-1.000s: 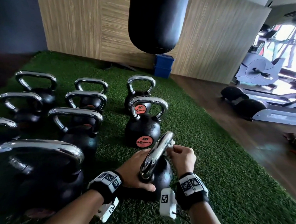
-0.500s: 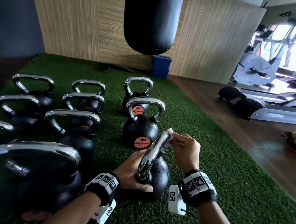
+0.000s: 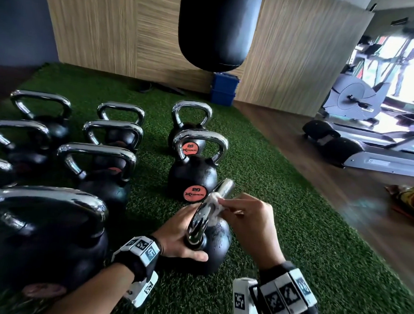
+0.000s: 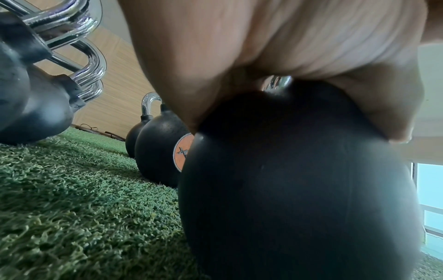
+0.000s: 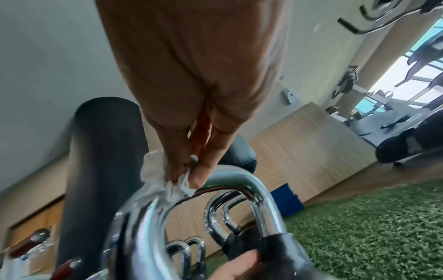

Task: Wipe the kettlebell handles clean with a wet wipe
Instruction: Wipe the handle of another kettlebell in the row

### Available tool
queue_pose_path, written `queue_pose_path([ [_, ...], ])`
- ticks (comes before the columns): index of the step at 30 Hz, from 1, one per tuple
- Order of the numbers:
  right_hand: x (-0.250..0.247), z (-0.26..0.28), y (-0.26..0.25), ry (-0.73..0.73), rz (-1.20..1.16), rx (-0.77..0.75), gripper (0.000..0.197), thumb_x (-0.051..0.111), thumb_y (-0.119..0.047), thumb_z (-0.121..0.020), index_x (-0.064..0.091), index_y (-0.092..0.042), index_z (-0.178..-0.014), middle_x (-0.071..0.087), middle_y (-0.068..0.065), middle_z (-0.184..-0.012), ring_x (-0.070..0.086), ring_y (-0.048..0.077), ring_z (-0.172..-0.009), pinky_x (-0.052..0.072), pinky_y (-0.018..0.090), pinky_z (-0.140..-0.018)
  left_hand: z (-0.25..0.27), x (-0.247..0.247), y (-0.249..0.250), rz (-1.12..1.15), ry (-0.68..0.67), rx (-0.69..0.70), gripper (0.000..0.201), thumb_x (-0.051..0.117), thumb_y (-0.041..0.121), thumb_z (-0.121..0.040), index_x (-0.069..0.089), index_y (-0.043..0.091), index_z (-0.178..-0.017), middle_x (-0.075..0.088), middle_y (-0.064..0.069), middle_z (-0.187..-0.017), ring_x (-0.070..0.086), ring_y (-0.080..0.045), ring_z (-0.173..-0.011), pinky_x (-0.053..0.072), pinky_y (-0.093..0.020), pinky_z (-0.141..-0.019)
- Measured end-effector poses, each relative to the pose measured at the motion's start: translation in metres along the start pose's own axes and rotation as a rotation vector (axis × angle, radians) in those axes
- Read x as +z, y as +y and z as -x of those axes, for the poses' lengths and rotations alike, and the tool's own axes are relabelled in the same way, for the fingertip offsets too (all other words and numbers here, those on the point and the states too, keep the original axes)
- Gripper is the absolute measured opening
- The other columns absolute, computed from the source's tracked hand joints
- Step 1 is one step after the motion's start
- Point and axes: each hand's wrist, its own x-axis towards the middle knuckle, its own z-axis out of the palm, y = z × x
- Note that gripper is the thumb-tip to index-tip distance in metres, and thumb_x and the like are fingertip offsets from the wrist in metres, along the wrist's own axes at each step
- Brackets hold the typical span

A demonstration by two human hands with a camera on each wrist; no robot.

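Right wrist view shows right hand [image 5: 191, 106] pinching the wet wipe [image 5: 163, 181] onto the chrome handle [image 5: 242, 178]; head view blurs it. Left hand [image 3: 179, 232] cups kettlebell [image 3: 216, 244] body, below the handle.

I'm seeing a white wet wipe [image 3: 212, 204] on the shiny chrome handle [image 3: 203, 215] of a black kettlebell [image 3: 214, 244], green turf [image 3: 281, 234], an orange label [image 3: 194, 193], and black-and-white patterned wristbands [image 3: 287, 296].

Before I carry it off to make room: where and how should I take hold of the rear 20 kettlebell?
Take the rear 20 kettlebell by the top bar of its chrome handle, coming down from above, fingers curled under. It stands upright on the turf, its loop open. The nearer 20 kettlebell blocks the front.
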Motion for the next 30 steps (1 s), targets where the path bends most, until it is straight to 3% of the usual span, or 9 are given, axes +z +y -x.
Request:
queue_pose_path([
  [3, 0.002, 0.011, -0.003, -0.055, -0.191, 0.173, 0.027, 0.087, -0.010, -0.071, 0.082, -0.024, -0.093, 0.077, -0.009, -0.079, 0.073, 0.007, -0.071, 0.061, 0.028, -0.070, -0.001, 0.000, 0.001, 0.017, 0.023, 0.018, 0.109, 0.095, 0.047, -0.061, 0.035, 0.031, -0.150, 0.034, 0.025, -0.152, 0.035, -0.002, -0.143, 0.027, -0.030, -0.122],
  [7, 0.009, 0.022, -0.003, -0.074, -0.500, 0.365, 0.023, 0.089, -0.006, -0.068, 0.076, -0.013, -0.085, 0.078, 0.008, -0.083, 0.077, 0.028, -0.079, 0.062, 0.047, -0.078, 0.000, 0.002, -0.006, -0.001, 0.030, 0.001, 0.112, 0.095, 0.047, -0.061, 0.030, 0.038, -0.152, 0.026, 0.039, -0.148, 0.029, 0.013, -0.139, 0.021, -0.013, -0.118],
  [9, 0.017, 0.034, -0.004, -0.095, -0.454, 0.378, 0.025, 0.093, -0.013, -0.064, 0.074, -0.015, -0.080, 0.078, 0.007, -0.079, 0.076, 0.026, -0.075, 0.062, 0.043, -0.074, 0.002, 0.001, -0.005, 0.024, 0.028, -0.037, 0.102, 0.095, 0.048, -0.060, 0.034, 0.050, -0.141, 0.025, 0.055, -0.135, 0.031, 0.024, -0.129, 0.026, -0.011, -0.113],
  [11, 0.024, 0.044, -0.004, -0.118, -0.411, 0.382, 0.023, 0.093, -0.018, -0.064, 0.074, -0.018, -0.076, 0.077, 0.003, -0.076, 0.075, 0.022, -0.071, 0.062, 0.040, -0.070, 0.002, 0.001, -0.003, 0.038, 0.018, -0.049, 0.097, 0.096, 0.046, -0.059, 0.039, 0.044, -0.138, 0.030, 0.053, -0.129, 0.040, 0.015, -0.125, 0.036, -0.023, -0.113],
  [16, 0.031, 0.047, 0.009, -0.119, -0.355, 0.326, 0.020, 0.093, -0.020, -0.064, 0.074, -0.021, -0.071, 0.076, -0.001, -0.071, 0.070, 0.012, -0.064, 0.058, 0.028, -0.063, 0.000, 0.002, 0.000, 0.096, 0.019, -0.093, 0.104, 0.097, 0.042, -0.057, 0.037, 0.034, -0.142, 0.047, 0.021, -0.131, 0.053, -0.013, -0.126, 0.045, -0.042, -0.111],
  [21, 0.037, 0.047, 0.019, -0.174, -0.209, 0.273, 0.016, 0.090, -0.027, -0.069, 0.075, -0.028, -0.064, 0.071, -0.009, -0.064, 0.061, 0.001, -0.056, 0.047, 0.015, -0.056, 0.000, 0.003, 0.004, 0.073, 0.043, -0.121, 0.109, 0.096, 0.042, -0.054, 0.032, 0.049, -0.141, 0.048, 0.023, -0.137, 0.053, -0.002, -0.126, 0.045, -0.036, -0.112],
  [24, 0.031, 0.035, 0.027, -0.223, -0.148, 0.228, 0.010, 0.086, -0.023, -0.075, 0.080, -0.030, -0.079, 0.072, -0.012, -0.073, 0.065, 0.002, -0.062, 0.047, 0.011, -0.058, 0.000, 0.001, 0.006, 0.068, 0.042, -0.079, 0.104, 0.097, 0.043, -0.055, 0.032, 0.060, -0.134, 0.049, 0.026, -0.135, 0.050, 0.004, -0.126, 0.043, -0.030, -0.112],
  [28, 0.032, 0.010, 0.030, -0.437, -0.037, 0.230, 0.012, 0.081, -0.010, -0.080, 0.081, -0.012, -0.092, 0.068, -0.011, -0.082, 0.061, -0.004, -0.066, 0.045, 0.007, -0.063, 0.000, 0.000, 0.005, 0.042, 0.026, -0.073, 0.105, 0.094, 0.051, -0.058, 0.034, 0.044, -0.144, 0.043, 0.023, -0.140, 0.042, 0.000, -0.133, 0.039, -0.035, -0.116],
  [30, 0.033, 0.003, 0.027, -0.498, 0.014, 0.219, 0.020, 0.077, -0.001, -0.079, 0.078, -0.021, -0.078, 0.064, -0.014, -0.078, 0.060, -0.011, -0.066, 0.045, 0.010, -0.064, 0.001, 0.001, 0.004, 0.038, 0.021, -0.075, 0.110, 0.093, 0.053, -0.058, 0.034, 0.038, -0.149, 0.041, 0.020, -0.143, 0.040, -0.002, -0.137, 0.037, -0.037, -0.118],
])
